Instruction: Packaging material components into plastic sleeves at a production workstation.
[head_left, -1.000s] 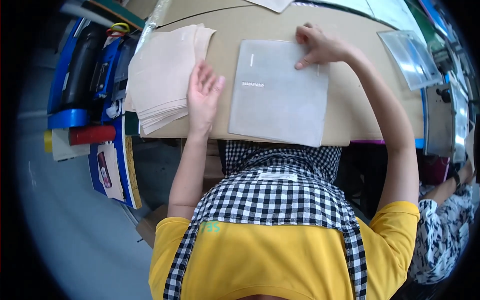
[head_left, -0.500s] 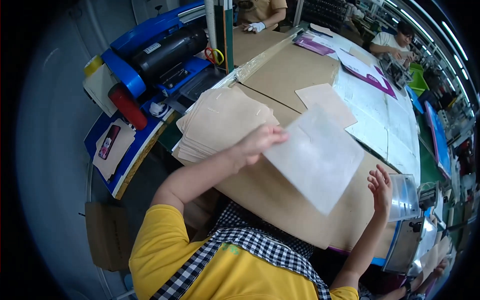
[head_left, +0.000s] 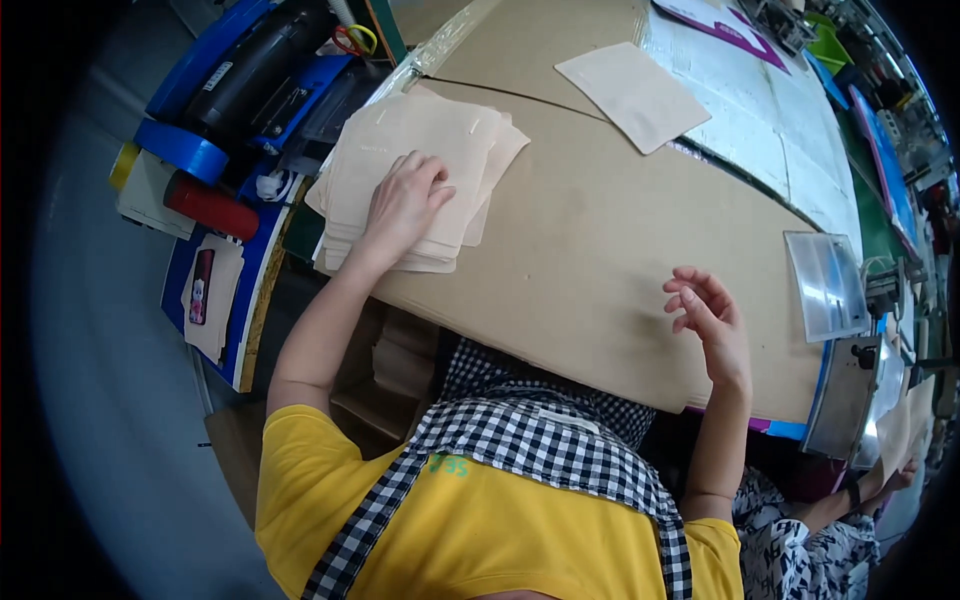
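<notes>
Half a second on, the left hand (head_left: pixel 408 200) has moved from mid-tabletop, where it held up a pale, squarish sheet, to the uneven stack of thin, beige, squarish sheets (head_left: pixel 415 130) on the left of the brown cardboard-covered tabletop (head_left: pixel 580 230). Its fingers are bent and rest on the top of the stack; whether they pinch a sheet cannot be told. The right hand (head_left: pixel 712 318) hangs over the right part of the tabletop, thumb and fingers loosely curved and parted, gripping nothing. One single beige sheet (head_left: pixel 635 97) lies flat on the far side, well apart from the stack, beside a white covering (head_left: pixel 745 135). Near the right edge, beyond the right hand, is a clear plastic rectangular tray (head_left: pixel 826 288).
</notes>
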